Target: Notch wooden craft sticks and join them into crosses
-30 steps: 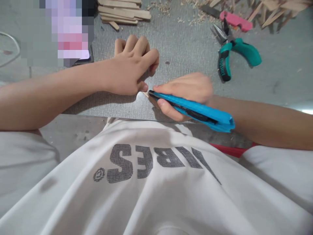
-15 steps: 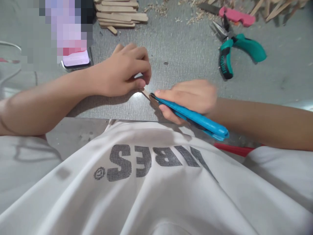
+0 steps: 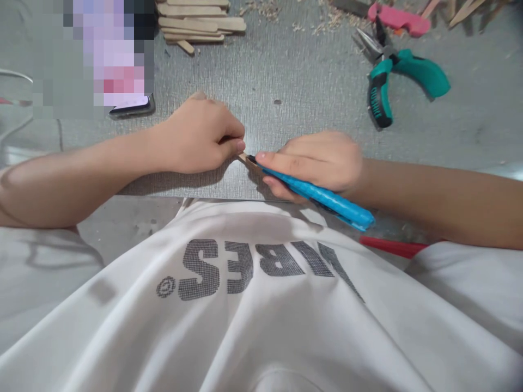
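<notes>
White cloth fills the near side, folks, the shirt [image 3: 253, 337] with its dark upside-down letters, and beyond it stretches the grey tabletop [image 3: 318, 81]. Over the near edge come both hands, close together. The right hand [image 3: 322, 158] is wrapped around a blue cutter [image 3: 327, 198], its dark tip right at the wood. The left hand [image 3: 200, 133] is closed narrow, thumb and fingers pinching one end of a slim wooden stick. Off to the right lie the teal-handled pliers [image 3: 381, 73], handles spread, their nose up by the pink-handled tool [image 3: 398, 19]. Up on the far left side, a stack of flat sticks [image 3: 196, 24], and nearer the left forearm a phone [image 3: 133, 109], mostly blurred out. And the small stuff: the wooden stick [image 3: 244, 157], between the two hands, its other end hidden by the right, and pale shavings [image 3: 327, 24] scattered at the far side.
</notes>
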Available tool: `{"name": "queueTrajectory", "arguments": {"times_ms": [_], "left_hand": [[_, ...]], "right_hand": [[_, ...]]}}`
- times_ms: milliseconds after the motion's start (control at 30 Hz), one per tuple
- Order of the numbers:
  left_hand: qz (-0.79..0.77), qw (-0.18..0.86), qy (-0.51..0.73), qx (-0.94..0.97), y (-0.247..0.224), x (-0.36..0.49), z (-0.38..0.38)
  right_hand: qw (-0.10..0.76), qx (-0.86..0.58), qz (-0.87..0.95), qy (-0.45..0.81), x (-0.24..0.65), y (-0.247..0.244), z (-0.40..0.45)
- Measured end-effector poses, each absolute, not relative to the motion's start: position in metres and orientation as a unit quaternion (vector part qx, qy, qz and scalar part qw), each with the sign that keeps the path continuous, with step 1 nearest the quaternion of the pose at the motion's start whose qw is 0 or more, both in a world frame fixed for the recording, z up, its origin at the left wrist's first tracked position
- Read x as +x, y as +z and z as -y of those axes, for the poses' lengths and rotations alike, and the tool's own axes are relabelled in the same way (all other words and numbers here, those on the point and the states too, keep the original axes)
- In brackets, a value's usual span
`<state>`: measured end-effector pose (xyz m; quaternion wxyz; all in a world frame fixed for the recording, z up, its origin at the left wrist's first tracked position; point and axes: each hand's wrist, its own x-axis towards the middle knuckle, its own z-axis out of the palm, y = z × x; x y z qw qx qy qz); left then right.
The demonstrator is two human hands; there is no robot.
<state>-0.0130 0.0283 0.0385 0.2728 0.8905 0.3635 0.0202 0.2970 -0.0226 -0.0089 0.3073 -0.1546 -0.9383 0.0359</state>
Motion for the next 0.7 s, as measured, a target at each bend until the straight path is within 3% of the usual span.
{"name": "queueTrajectory", "arguments": {"times_ms": [233,700], "left_hand": [[-0.413,0.255,-0.012,0.874,0.045,-0.003,-0.021],[-0.417,0.293,0.008,0.860,0.042,-0.006,-0.021]], "right_hand": [[0.235,-0.193,0.949,0.077,0.300,-0.008,0.019],[0.311,-0.141,0.940,0.003,0.295,-0.001,0.017]]}}
